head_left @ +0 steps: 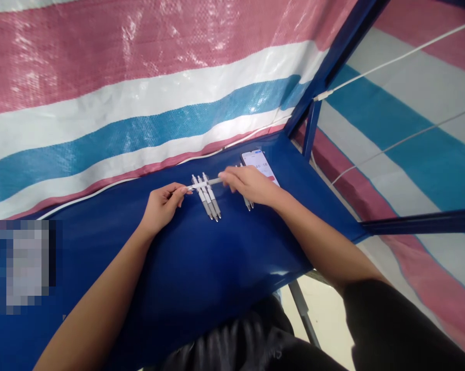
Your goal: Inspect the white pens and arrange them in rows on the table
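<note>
From where I stand, I can see the person holding a single pen (pixel 203 184) crosswise with both hands. The left hand (pixel 165 203) pinches its white end between thumb and fingers. The right hand (pixel 251 185), a little blurred, has its fingertips closed on the grey end. That pen crosses over the upper part of three pens (pixel 209 200) lying side by side on the blue worktop (pixel 217 263), their tips toward the person; I can't tell whether it touches them. More pens (pixel 249 204) lie beneath the right hand, mostly hidden, so their number is unclear to me. Just beyond that hand lies a phone (pixel 263 164) with its screen lit, partly covered by the hand. Behind the worktop hangs a striped sheet (pixel 139 67) in red, white and blue, with a white cord (pixel 89 197) running along its lower edge.
</note>
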`<act>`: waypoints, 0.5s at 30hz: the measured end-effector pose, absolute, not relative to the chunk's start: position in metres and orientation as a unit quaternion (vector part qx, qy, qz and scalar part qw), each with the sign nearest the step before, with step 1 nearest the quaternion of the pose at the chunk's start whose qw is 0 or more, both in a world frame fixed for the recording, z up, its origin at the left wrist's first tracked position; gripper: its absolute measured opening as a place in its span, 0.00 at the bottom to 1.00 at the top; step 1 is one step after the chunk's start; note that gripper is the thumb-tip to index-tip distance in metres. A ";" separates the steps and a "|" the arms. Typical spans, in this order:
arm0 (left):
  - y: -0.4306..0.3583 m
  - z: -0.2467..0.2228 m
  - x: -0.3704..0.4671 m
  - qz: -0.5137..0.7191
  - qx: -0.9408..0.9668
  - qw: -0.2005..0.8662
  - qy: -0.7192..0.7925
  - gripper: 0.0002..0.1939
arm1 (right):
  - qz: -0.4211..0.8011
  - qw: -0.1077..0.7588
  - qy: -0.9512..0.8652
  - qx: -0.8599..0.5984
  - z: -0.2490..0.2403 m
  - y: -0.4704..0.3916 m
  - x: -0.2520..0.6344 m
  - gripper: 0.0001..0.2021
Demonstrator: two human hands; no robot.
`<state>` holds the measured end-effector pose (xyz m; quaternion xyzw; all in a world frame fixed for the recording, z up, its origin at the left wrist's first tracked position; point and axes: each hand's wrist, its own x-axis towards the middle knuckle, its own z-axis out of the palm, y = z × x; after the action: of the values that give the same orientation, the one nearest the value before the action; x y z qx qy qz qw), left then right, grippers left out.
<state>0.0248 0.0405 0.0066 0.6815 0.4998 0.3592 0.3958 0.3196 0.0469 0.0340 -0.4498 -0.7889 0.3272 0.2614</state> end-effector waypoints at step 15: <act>0.041 0.009 0.028 0.374 0.672 0.403 0.496 0.25 | 0.441 0.431 -0.681 -0.395 0.028 0.053 0.317 0.24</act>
<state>0.0282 0.0405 0.0091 0.6721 0.4964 0.3735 0.4030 0.3169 0.0527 0.0281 -0.3953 -0.6811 0.4409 0.4307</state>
